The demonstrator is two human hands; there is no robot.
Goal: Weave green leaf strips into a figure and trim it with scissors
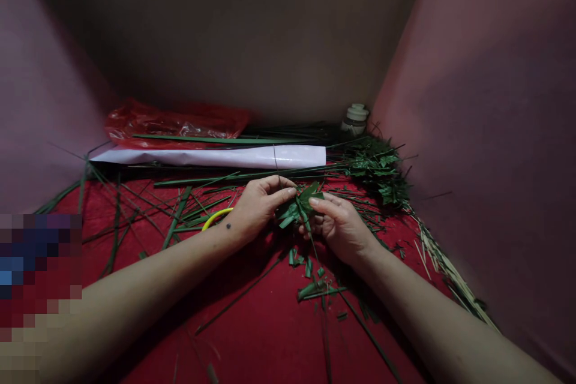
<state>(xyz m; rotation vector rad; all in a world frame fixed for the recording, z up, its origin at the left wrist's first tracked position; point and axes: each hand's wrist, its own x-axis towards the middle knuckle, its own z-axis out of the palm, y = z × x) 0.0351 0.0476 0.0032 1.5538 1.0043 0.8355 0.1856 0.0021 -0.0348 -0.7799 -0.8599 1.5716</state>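
Observation:
Between my two hands is a small folded green leaf piece (pixel 306 203), with strips sticking out of it and a thin end hanging down. My left hand (pixel 265 198) pinches its upper left side between thumb and forefinger. From the right, my right hand (pixel 339 225) grips the other side, its thumb on top and the other fingers curled underneath. Short green leaf cuttings (pixel 308 267) lie on the red cloth (pixel 261 324) just below. Close to my left wrist, a yellow curved handle (pixel 218 216) shows in part.
Behind my hands lie a white wrapped roll (pixel 288 157) and a red plastic bag (pixel 175 123). A bunch of finished-looking green leaf pieces (pixel 378 168) rests at the right, near a white-capped jar (pixel 355 119). Long leaf strips (pixel 177 216) are scattered left; pale sticks (pixel 454 276) lie along the right wall.

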